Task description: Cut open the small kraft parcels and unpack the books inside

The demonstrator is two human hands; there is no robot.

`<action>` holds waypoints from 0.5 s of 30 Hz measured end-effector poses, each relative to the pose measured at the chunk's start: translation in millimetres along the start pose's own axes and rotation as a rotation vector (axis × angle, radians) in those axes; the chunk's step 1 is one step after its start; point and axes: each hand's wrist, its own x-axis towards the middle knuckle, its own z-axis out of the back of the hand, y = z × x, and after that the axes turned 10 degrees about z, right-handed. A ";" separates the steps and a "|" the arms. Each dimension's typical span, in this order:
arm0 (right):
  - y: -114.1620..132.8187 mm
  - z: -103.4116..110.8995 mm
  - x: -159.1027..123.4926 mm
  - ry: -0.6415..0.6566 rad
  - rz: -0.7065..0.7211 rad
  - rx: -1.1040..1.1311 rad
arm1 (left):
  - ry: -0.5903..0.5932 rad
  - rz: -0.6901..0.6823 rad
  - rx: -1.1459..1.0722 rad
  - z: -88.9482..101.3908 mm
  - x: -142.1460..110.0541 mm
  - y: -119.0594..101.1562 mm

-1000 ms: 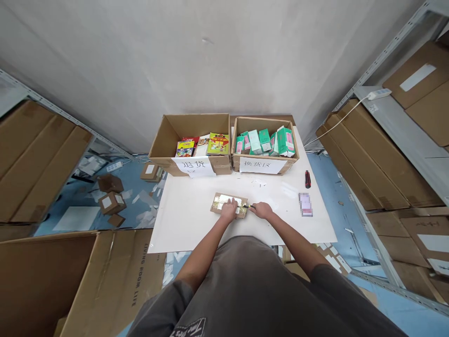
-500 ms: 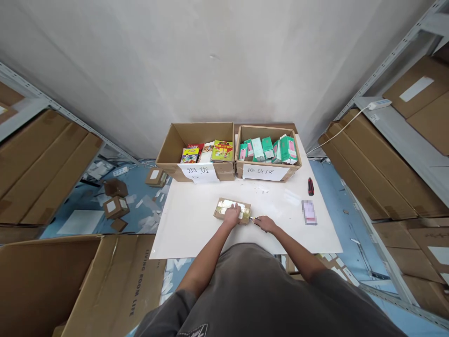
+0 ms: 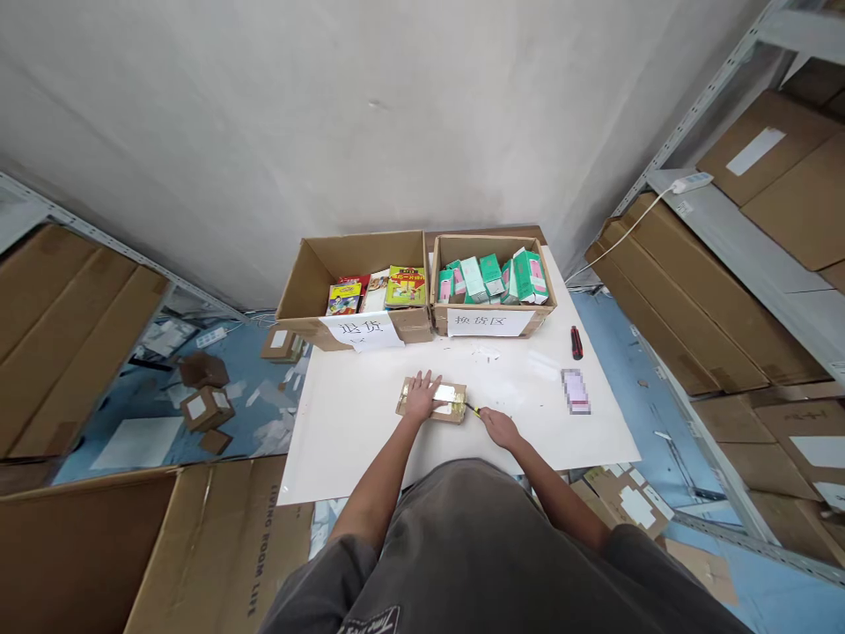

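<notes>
A small taped cardboard box [image 3: 455, 415] with a white label lies on the white table. My left hand [image 3: 421, 396] is open, its fingers spread flat over the box's left half. My right hand [image 3: 500, 427] is closed around a yellow-and-black utility knife [image 3: 473, 409]. The knife's tip points at the right end of the box, at the taped edge; whether the blade touches the tape is too small to tell.
Behind stand an open carton [image 3: 413, 327] of colourful books and another carton [image 3: 547, 309] of green-and-pink boxes, both with handwritten signs. To the right lie a red-and-black tool [image 3: 576, 342] and a blurred pinkish rectangle [image 3: 576, 392]. Shelves of cartons flank the table [image 3: 343, 440].
My left hand has slid left on the box and spread its fingers. The knife has gone from the box's top to its right end, with my right hand shifting slightly right and nearer me.
</notes>
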 end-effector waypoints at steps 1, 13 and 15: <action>1.6 -2.7 0.7 -0.003 0.032 -0.037 | -0.045 -0.016 -0.004 -2.6 -1.9 0.8; 18.0 -9.8 20.7 -0.040 0.073 -0.365 | -0.276 0.020 -0.082 -24.4 -27.1 -3.4; 0.3 -3.0 16.0 -0.118 -0.068 -0.362 | -0.286 0.037 -0.085 -26.6 -29.7 -3.8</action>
